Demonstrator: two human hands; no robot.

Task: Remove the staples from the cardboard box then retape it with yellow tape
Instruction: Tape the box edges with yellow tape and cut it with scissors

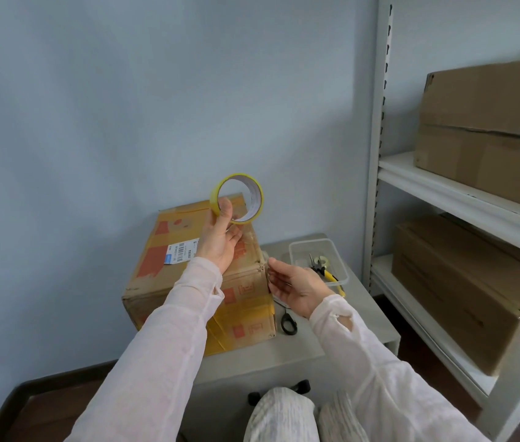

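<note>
Two cartons (488, 129) on rack (376, 154); pliers (325, 271) in tub (297, 250); scissors (289, 323) beside box (169, 260).

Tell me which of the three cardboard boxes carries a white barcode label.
The box on the small table, under the left hand gripping the yellow tape roll: white barcode label, orange print. The upper shelf box and lower shelf box are plain brown.

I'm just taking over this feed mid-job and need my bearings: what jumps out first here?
The yellow tape roll stands out, raised in the left hand above the cardboard box on the small table. The right hand hovers open at the box's right corner, with black-handled scissors and a clear container holding yellow-handled pliers just beyond it.
</note>
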